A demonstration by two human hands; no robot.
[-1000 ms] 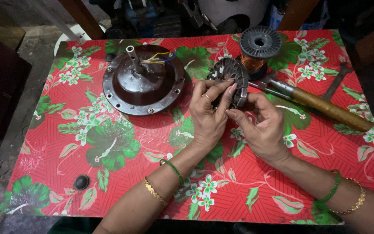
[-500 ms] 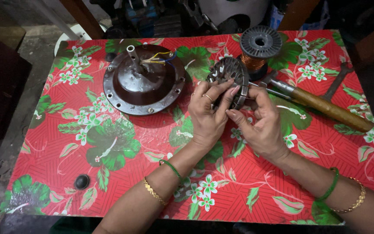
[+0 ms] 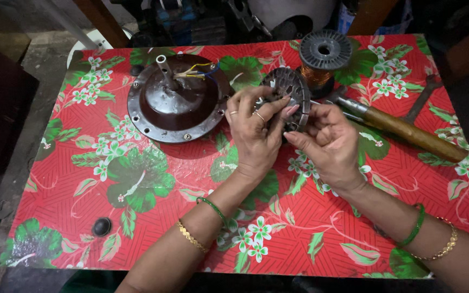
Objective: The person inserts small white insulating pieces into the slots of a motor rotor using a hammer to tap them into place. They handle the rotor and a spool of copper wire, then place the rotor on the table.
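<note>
**A:** What are the hands doing around that brown motor cover (image 3: 177,100)?

**B:** Both are working just to the right of it. The left hand (image 3: 255,133) is curling its fingers (image 3: 245,103) round the near and left edge of a grey slotted stator core (image 3: 287,92), so those fingers are mostly closed and gripping it. The core is standing tilted on its edge, its slotted face turning toward the camera.

**A:** And the other hand?

**B:** The right hand (image 3: 327,142) is sitting farther right of the cover, pressing against the core's lower right edge. Its thumb and forefinger are pinching close together at the rim; whether something small is between them I cannot tell. The remaining fingers are folding loosely inward.

**A:** Is the core resting on the table?

**B:** I cannot tell; the hands are hiding its lower part. It is staying above the red flowered tablecloth (image 3: 153,217).

**A:** What else is lying about the cover?

**B:** A metal shaft (image 3: 165,69) is rising from the cover's middle, with coloured wires (image 3: 199,70) trailing from beside it. Right of the cover, beyond the core, a spool of copper wire (image 3: 322,59) is standing upright. Farther right again, a wooden-handled tool (image 3: 408,133) is lying slantwise. Well below and left of the cover, a small black knob (image 3: 101,226) is sitting near the cloth's edge.
</note>
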